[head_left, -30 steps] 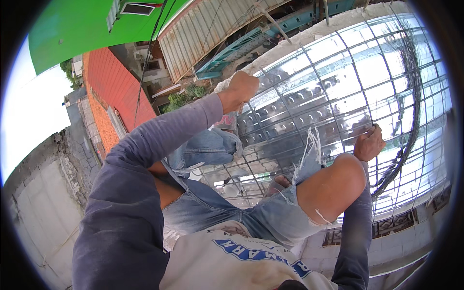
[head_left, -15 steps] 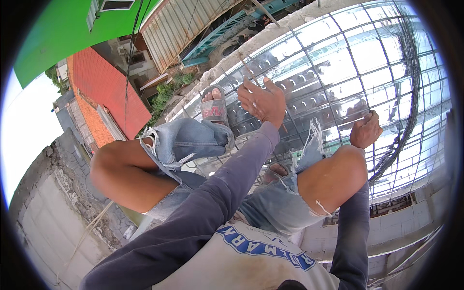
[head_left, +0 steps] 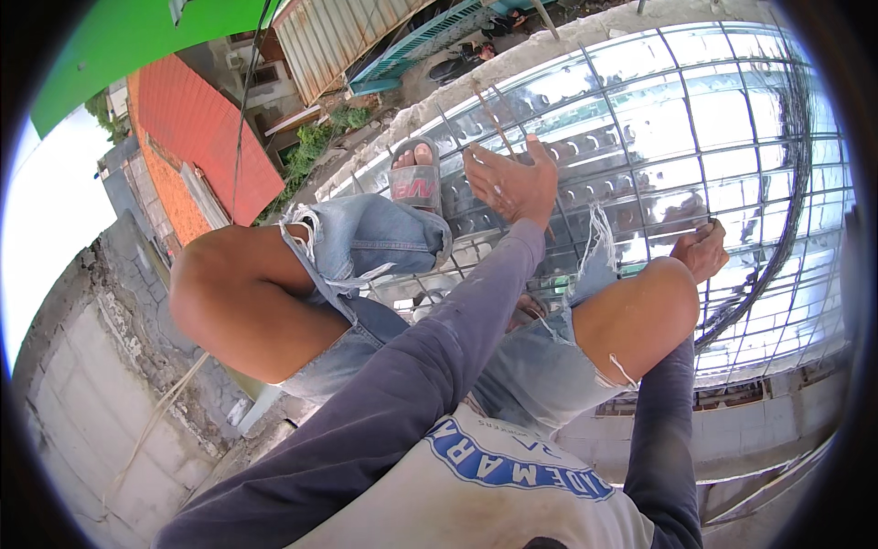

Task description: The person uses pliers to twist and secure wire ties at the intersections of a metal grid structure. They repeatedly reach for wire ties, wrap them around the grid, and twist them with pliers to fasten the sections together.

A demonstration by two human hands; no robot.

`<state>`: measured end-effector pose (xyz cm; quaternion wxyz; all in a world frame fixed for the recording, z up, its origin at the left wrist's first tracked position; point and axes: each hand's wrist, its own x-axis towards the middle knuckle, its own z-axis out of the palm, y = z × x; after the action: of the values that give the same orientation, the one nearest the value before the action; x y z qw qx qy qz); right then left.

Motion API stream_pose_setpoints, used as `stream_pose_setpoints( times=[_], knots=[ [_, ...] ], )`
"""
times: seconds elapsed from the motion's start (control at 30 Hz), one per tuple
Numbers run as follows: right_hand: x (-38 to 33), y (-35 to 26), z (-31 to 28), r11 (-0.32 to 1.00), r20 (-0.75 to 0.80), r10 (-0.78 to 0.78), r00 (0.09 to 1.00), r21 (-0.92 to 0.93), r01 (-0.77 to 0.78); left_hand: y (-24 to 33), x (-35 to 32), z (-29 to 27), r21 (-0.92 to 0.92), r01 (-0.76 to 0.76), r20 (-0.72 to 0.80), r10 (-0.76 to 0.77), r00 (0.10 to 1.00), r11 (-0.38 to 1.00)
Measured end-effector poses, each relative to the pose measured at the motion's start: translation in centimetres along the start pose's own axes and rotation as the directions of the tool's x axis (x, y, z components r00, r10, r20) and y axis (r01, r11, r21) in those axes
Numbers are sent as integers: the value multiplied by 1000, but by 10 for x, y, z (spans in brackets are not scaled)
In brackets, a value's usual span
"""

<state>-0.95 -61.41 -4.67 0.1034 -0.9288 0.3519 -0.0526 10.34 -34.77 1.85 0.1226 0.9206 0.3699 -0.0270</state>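
Note:
A mesh of thin steel bars (head_left: 637, 188) lies over shiny corrugated metal sheets (head_left: 585, 146) in front of me. My left hand (head_left: 514, 183) is above the mesh with its fingers stretched and apart. A thin rusty rod (head_left: 494, 119) passes beneath that hand, and its middle is hidden by the palm. Farther right, beside my knee, my right hand (head_left: 701, 250) is closed with its fingers curled at the mesh. What it grips is too small and hidden to name. Both forearms wear dark grey sleeves.
A bundle of dark wire (head_left: 794, 201) curves across the mesh at the right. My sandalled foot (head_left: 416, 178) rests near the rough concrete edge (head_left: 512, 69). Beyond and below that edge are a red roof (head_left: 206, 137), a rusty corrugated roof (head_left: 334, 41) and plants (head_left: 311, 151). Grey block walling (head_left: 73, 357) stands left.
The whole view has shifted slightly, with the mesh now a little lower. My left hand stays spread over the rod with its fingers slightly tilted; my right hand remains closed at the mesh.

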Motion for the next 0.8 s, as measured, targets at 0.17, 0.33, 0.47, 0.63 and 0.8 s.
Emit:
stream_pose_setpoints(
  times=[0.17,0.33,0.47,0.63,0.8],
  knots=[
    [-1,10,3,1000,-8,-16,1000,11,16,-4,-4,17,8,-44,0,44,999,999],
    [-2,12,1,999,17,-34,999,3,34,-14,-10,44,54,-85,-93,90,992,995],
    [-5,18,5,999,40,-27,999,40,26,-15,-11,43,51,-65,-108,70,992,997],
    [1,15,10,992,-79,-111,991,46,115,-13,-8,41,-45,-63,-141,56,988,997],
    [-1,22,18,989,-45,-110,993,91,114,-17,0,33,20,-53,-63,54,997,998]
  ],
)
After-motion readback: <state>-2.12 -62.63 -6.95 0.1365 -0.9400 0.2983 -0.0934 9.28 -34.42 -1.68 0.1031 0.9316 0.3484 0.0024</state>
